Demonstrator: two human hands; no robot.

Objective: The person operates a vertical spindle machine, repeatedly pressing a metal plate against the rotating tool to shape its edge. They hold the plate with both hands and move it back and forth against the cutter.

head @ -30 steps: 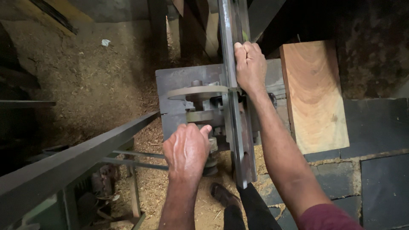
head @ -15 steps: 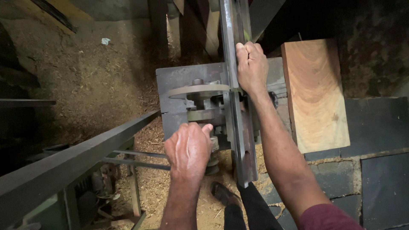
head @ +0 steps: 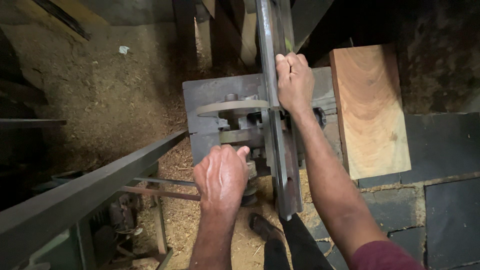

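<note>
Nearest you, your dark shoe (head: 261, 226) stands on the sawdust-strewn floor (head: 100, 95), just below your left hand (head: 221, 176). That hand is curled downward, fingers closed over a round knob (head: 248, 177) at the near edge of the grey machine table (head: 210, 92); the knob is mostly hidden beneath your knuckles. Just right of it, a long steel bar (head: 278, 150) lies across the table, its near end overhanging toward your leg and its far end running out of view. Farther along, your right hand (head: 295, 82) wraps around that bar, fingers folded over its left edge. Left of this hand sits a flat grey disc (head: 231, 107). A thick wooden block (head: 369, 107) rests to the right of the table.
</note>
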